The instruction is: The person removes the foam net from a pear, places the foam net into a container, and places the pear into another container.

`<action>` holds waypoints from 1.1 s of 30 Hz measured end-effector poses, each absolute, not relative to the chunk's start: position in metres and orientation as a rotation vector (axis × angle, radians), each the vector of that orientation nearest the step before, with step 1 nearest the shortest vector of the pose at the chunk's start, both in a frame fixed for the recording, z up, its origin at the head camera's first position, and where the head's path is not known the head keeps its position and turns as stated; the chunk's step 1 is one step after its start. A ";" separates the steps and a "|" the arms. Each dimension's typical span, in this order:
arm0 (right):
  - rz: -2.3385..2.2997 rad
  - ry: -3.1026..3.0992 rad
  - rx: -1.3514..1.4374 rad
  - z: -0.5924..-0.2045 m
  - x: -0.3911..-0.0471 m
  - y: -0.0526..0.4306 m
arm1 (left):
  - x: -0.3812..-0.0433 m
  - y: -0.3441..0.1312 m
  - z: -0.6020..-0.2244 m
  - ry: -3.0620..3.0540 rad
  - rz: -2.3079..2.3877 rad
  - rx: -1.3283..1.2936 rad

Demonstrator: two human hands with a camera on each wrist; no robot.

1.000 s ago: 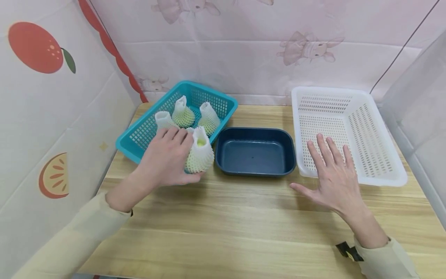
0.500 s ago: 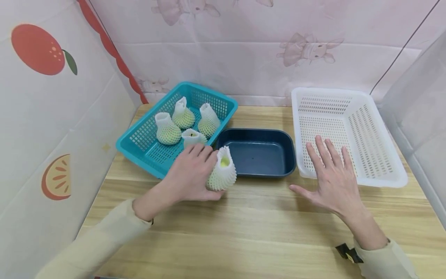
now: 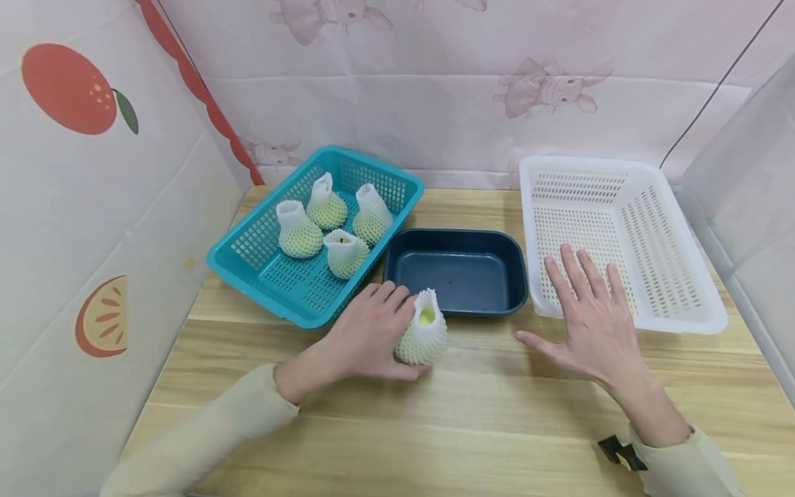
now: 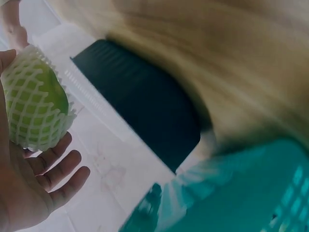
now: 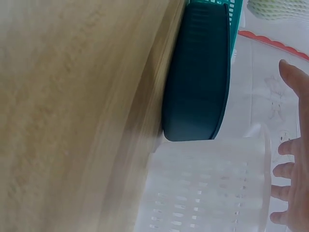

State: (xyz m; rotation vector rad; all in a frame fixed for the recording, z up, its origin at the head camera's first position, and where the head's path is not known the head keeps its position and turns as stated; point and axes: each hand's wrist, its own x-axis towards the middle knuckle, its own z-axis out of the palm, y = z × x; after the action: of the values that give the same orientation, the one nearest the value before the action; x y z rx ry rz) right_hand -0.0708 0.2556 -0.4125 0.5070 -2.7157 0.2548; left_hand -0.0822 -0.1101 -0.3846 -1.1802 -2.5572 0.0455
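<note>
My left hand grips a round green fruit in a white foam net sleeve, in front of the dark blue tub. In the left wrist view, the fruit sits between thumb and fingers, its green skin showing through the mesh. Several more netted fruits stand in the teal basket at the left. My right hand is spread with straight fingers over the near left corner of the white basket; it holds nothing.
The tub stands between the two baskets on the wooden table. Behind them rises a printed cloth wall, with further cloth panels on the left and right. A black band sits at the right sleeve.
My left hand has carried the netted fruit from the teal basket's near side rightward and toward me, to the front of the tub. My right hand has stayed nearly still.
</note>
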 end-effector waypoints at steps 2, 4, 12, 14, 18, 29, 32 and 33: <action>0.253 -2.717 0.512 -0.413 -0.071 0.255 | -0.081 -0.107 -0.390 -2.572 0.032 -1.195; 0.245 -2.720 0.515 -0.414 -0.070 0.254 | -0.081 -0.105 -0.396 -2.580 0.018 -1.210; 0.251 -2.729 0.515 -0.416 -0.069 0.254 | -0.079 -0.098 -0.416 -2.556 0.042 -1.244; 0.258 -2.722 0.520 -0.416 -0.069 0.254 | -0.079 -0.097 -0.420 -2.568 0.057 -1.261; 0.271 -2.716 0.525 -0.417 -0.069 0.253 | -0.077 -0.095 -0.427 -2.602 0.053 -1.302; 0.267 -2.722 0.531 -0.418 -0.069 0.253 | -0.074 -0.089 -0.440 -2.680 0.097 -1.366; 0.264 -2.729 0.532 -0.418 -0.069 0.253 | -0.074 -0.088 -0.442 -2.695 0.107 -1.368; 0.263 -2.729 0.532 -0.418 -0.069 0.253 | -0.074 -0.087 -0.443 -2.695 0.109 -1.368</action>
State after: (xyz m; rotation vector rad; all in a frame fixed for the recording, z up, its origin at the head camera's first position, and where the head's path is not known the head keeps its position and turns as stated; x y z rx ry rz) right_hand -0.0694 0.2529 -0.4183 0.5321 -2.7289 0.2626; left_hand -0.0737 -0.0874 -0.4434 -1.3684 -2.6951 0.1086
